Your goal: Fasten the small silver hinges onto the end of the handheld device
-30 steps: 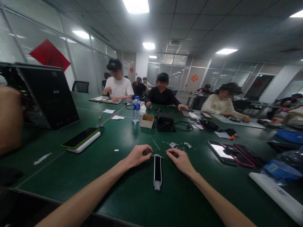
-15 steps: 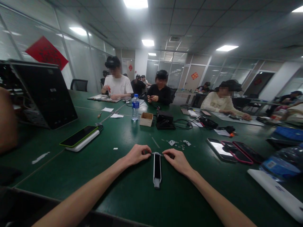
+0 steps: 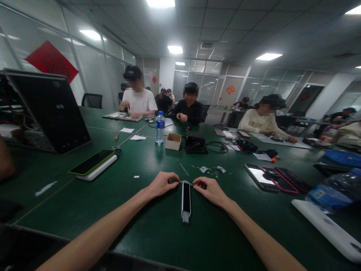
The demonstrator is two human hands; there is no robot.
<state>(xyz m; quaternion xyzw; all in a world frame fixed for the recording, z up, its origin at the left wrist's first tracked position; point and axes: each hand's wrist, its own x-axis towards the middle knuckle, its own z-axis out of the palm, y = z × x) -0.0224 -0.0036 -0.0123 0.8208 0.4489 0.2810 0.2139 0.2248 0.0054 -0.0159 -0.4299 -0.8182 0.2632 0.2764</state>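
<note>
Left hand [image 3: 161,185] and right hand [image 3: 210,191], what are they doing?

They pinch a thin silver rod [image 3: 186,183] from both sides. The fingers hide its ends, so I can't see how they look.

Where is that rod?

It lies across the top of a long black and silver gadget [image 3: 186,201]. The gadget lies flat on a dark green table [image 3: 146,233]. I can't tell if the rod is joined to it.

Did anything change?

Yes. A second ago, the fingers stood further apart. Now they are closed in on the rod.

What else is close?

Small shiny metal plates [image 3: 210,170] lie ahead, with tiny bits too small to make out. Past them sit a brown cardboard box [image 3: 173,142] and a clear plastic water bottle [image 3: 160,128].
</note>
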